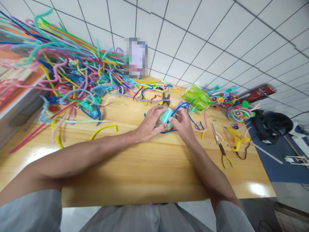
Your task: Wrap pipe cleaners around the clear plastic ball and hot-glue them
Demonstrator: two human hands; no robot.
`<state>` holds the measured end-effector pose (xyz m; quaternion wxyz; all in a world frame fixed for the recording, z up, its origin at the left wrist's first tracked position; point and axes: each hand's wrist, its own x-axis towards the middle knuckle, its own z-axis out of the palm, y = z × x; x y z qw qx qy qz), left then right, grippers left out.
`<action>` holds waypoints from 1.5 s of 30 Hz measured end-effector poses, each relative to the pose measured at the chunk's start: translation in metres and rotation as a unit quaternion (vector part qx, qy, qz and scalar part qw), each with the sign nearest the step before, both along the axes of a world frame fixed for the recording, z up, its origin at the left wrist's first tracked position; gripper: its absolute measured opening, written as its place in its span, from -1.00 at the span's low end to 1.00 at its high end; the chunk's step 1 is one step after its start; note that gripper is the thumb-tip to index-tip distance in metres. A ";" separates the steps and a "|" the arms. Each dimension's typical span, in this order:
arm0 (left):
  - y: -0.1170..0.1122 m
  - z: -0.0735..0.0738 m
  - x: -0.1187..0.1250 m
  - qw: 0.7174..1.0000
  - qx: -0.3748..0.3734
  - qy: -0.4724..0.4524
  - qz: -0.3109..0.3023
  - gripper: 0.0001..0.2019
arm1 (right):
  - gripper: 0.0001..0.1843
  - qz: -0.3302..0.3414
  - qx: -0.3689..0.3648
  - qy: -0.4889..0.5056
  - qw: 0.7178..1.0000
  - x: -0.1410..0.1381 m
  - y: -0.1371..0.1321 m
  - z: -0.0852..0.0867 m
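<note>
Over the middle of the wooden table, my left hand [152, 123] is closed around a light-blue and green pipe-cleaner piece [167, 116], fingers on top and thumb beneath. From the right, my right hand [182, 125] pinches a dark-blue pipe cleaner [178, 108] against that piece; its curled end rises above the fingers. Part of the piece is hidden by both hands. Just behind them lie pliers [165, 99] with dark jaws, and a green packet [196, 97] stands at the back right.
Many loose pipe cleaners [79, 77] are heaped at the left. At the right lie a yellow glue gun [238, 139], yellow-handled pliers [224, 154] and a pen-like tool [214, 132]. Colourful pipe-cleaner figures [224, 96] and a red flask [257, 95] stand by the tiled wall.
</note>
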<state>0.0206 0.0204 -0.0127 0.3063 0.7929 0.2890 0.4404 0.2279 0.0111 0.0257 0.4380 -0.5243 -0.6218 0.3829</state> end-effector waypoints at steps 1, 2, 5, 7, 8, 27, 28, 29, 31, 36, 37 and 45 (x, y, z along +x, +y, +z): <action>0.000 0.000 -0.001 1.000 -0.004 -0.004 -0.008 -0.40 | -0.52 0.000 0.000 0.000 1.000 0.000 0.000 0.000; 0.001 0.000 -0.002 1.000 -0.008 -0.007 -0.016 -0.41 | -0.52 0.001 0.000 0.000 1.000 0.000 0.000 0.000; 0.003 0.000 -0.004 0.999 -0.020 -0.012 -0.024 -0.43 | -0.53 0.005 0.001 0.003 1.000 0.001 0.000 0.001; 0.004 -0.002 -0.003 1.000 -0.020 -0.015 -0.019 -0.43 | -0.52 0.004 0.003 0.008 1.000 0.001 0.000 0.002; 0.005 -0.002 -0.003 1.000 -0.020 -0.017 -0.014 -0.42 | -0.52 0.003 0.004 0.008 1.000 0.001 -0.001 0.001; 0.009 -0.001 0.002 1.000 0.000 -0.016 -0.014 -0.42 | -0.61 -0.023 -0.023 0.085 0.996 -0.003 0.003 0.006; 0.009 -0.003 0.003 1.000 0.005 -0.019 -0.013 -0.42 | -0.62 -0.025 -0.020 0.089 0.995 -0.004 0.003 0.006; 0.009 -0.004 0.004 1.000 0.012 -0.021 -0.010 -0.43 | -0.63 -0.028 -0.018 0.095 0.995 -0.006 0.003 0.006; 0.008 -0.008 0.005 0.999 0.027 -0.026 -0.005 -0.42 | -0.64 -0.032 -0.015 0.102 0.994 -0.009 0.002 0.007; 0.006 -0.014 0.007 0.998 0.061 -0.025 0.008 -0.37 | -0.63 -0.029 -0.018 0.107 0.994 -0.014 -0.001 0.006; 0.006 -0.014 0.007 0.997 0.069 -0.027 0.009 -0.36 | -0.63 -0.023 -0.015 0.106 0.994 -0.014 -0.001 0.006; 0.006 -0.002 -0.003 0.998 0.032 -0.050 -0.013 -0.38 | -0.62 0.043 0.010 0.098 0.994 -0.009 -0.001 0.005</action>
